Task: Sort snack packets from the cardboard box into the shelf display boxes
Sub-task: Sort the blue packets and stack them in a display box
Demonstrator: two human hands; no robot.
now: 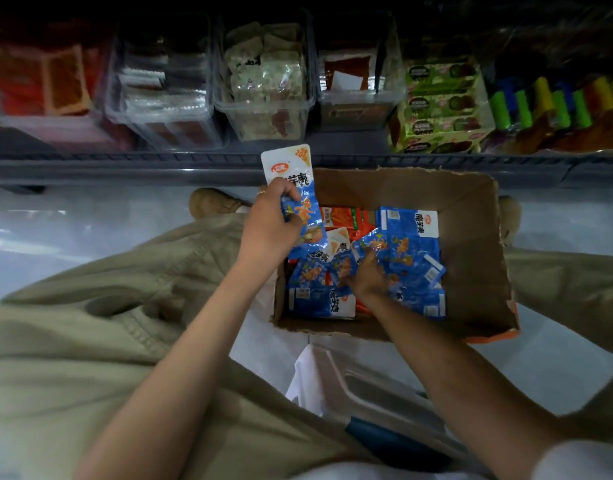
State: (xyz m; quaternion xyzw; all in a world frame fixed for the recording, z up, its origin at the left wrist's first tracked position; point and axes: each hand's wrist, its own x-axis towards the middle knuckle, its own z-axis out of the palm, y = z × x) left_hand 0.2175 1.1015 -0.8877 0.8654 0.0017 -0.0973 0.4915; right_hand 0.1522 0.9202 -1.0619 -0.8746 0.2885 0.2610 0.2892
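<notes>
Blue packets (300, 202) sit in raised left hand's (268, 230) grip; right hand (365, 275), grip unclear, reaches into cardboard box (471, 258).

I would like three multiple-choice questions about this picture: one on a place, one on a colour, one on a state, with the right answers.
1. Where is the right hand?
A. in a pocket
B. inside the cardboard box
C. behind the back

2. Which colours has the packet that is held up?
A. green and black
B. red and yellow
C. blue and white

3. What does the left hand do?
A. grips the packet
B. lies flat and empty
C. holds a pen

Answers: 1 B, it lies within the box walls; 2 C, white top, blue body; 3 A, its fingers curl round the packet.
</notes>
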